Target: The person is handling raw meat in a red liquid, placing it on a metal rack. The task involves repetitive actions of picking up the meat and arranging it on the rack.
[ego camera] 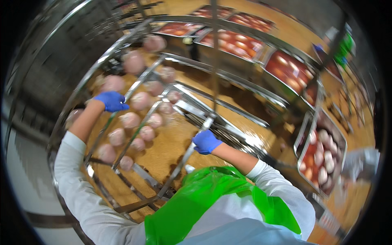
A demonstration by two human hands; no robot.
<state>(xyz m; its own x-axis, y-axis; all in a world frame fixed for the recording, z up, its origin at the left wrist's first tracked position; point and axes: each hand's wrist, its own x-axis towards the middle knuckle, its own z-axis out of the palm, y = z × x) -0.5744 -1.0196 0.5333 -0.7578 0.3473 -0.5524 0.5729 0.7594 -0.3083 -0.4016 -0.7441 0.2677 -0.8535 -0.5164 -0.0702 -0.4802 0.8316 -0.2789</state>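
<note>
My left hand (111, 101), in a blue glove, is closed around a bar of a tall metal rack, among round pink bundles. My right hand (207, 142), gloved alike, grips the rack's near metal rail (185, 158). Several pink bundles (129, 119), apparently meat, hang in rows along the rack's bars (144, 124); blur hides how they are fastened. A green plastic apron (183, 208) and white sleeves cover my body and arms.
Metal trays (197, 42) of red liquid and pale rounded pieces stand beyond the rack. Another deep tray (346, 147) holding similar pieces is at the right. A person in green (344, 49) stands far right. The brownish floor (171, 137) looks wet. Metal posts (215, 61) rise ahead.
</note>
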